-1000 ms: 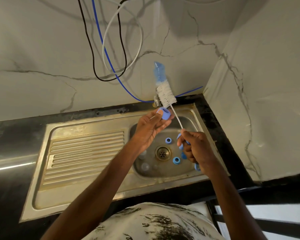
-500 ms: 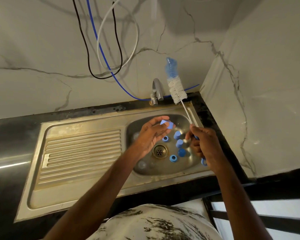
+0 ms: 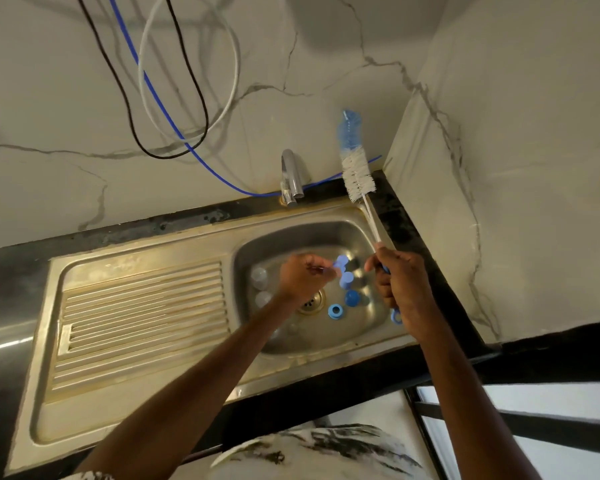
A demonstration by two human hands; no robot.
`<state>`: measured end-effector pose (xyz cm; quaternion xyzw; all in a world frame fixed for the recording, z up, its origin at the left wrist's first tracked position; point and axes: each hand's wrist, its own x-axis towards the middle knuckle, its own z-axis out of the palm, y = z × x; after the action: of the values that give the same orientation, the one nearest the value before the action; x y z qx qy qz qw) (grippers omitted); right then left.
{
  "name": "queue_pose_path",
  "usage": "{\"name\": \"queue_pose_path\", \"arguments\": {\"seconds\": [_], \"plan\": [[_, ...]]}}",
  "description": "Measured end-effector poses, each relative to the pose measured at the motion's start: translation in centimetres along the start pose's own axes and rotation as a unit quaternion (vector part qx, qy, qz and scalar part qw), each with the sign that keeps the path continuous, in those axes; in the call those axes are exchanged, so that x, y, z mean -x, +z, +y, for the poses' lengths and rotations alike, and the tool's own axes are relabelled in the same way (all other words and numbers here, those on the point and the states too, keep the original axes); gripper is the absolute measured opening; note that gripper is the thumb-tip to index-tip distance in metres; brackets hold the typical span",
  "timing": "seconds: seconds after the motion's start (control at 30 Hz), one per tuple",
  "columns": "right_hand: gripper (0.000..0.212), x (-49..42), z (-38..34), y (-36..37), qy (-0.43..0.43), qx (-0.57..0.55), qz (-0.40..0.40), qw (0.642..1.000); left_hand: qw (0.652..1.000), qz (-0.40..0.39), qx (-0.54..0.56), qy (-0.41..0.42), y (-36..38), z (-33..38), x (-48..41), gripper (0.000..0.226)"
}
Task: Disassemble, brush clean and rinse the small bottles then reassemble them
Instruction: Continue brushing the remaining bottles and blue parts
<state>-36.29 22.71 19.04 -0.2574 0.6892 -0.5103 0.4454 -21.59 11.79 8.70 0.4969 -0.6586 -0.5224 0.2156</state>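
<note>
My left hand (image 3: 303,277) hovers low over the steel sink basin (image 3: 368,237) and pinches a small blue cap (image 3: 340,262) at its fingertips; the cap is blurred. My right hand (image 3: 400,282) grips the handle of a bottle brush (image 3: 357,174), whose white and blue bristles point up toward the wall corner. On the basin floor lie several blue caps, among them one light blue (image 3: 346,279), one dark blue (image 3: 352,297) and one ring-shaped (image 3: 335,311). Clear small bottles (image 3: 259,276) lie at the basin's left side, hard to make out.
A chrome tap (image 3: 289,176) stands behind the basin. The drain (image 3: 311,301) sits mid-basin. A ribbed draining board (image 3: 142,317) fills the left of the sink unit. Black, white and blue cables (image 3: 187,109) hang on the marble wall. Dark countertop (image 3: 440,289) borders the right.
My left hand has dropped from near the brush down into the basin with the blue cap. My right hand has swung the brush to the right, toward the corner.
</note>
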Motion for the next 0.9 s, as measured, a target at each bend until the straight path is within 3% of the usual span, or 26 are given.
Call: {"name": "queue_pose_path", "arguments": {"seconds": [0.27,0.5,0.9], "plan": [[0.046,-4.3,6.1,-0.5,0.055,-0.043,0.048,0.996,0.989,0.012,-0.138,-0.051,8.4,-10.0,-6.6,0.013],[0.045,-7.7,10.7,-1.6,0.095,-0.083,0.050,0.991,0.962,0.008,-0.260,-0.078,12.7,-13.3,-11.6,0.007],[0.049,-11.7,15.1,-2.6,0.136,-0.122,0.044,0.982,0.906,-0.083,-0.415,-0.010,16.7,-19.9,-15.9,0.024]]}}
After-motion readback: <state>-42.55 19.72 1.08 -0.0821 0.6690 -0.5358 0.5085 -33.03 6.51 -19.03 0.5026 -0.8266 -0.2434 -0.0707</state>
